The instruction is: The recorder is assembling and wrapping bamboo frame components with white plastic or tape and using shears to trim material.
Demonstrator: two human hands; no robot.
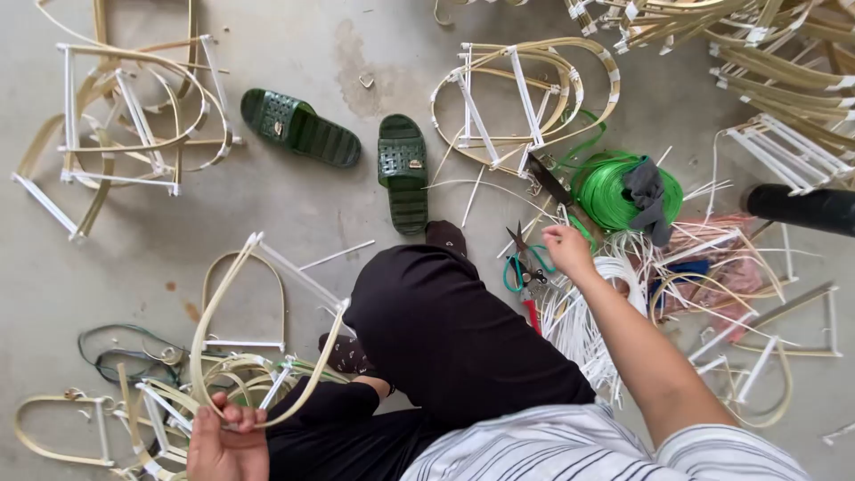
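My left hand (pixel 227 443) grips the crossed ends of a bent bamboo strip frame (pixel 233 294) with white bars, held up over the floor at lower left. My right hand (pixel 566 249) reaches out to the right, fingers pinched on a green plastic strand that runs from a green coil (pixel 608 189). Just left of that hand lie scissors with teal handles (pixel 524 264) and a red-handled tool (pixel 531 312). A bundle of white strips (pixel 583 307) lies under my forearm. My legs in black trousers (pixel 445 338) stretch between the hands.
Two dark green sandals (pixel 301 126) (pixel 403 171) lie on the concrete floor. Finished bamboo frames sit at upper left (pixel 125 116), top middle (pixel 525 98) and piled at upper right (pixel 766 53). A grey cloth (pixel 647 191) rests on the green coil. A black tube (pixel 802 207) juts in at right.
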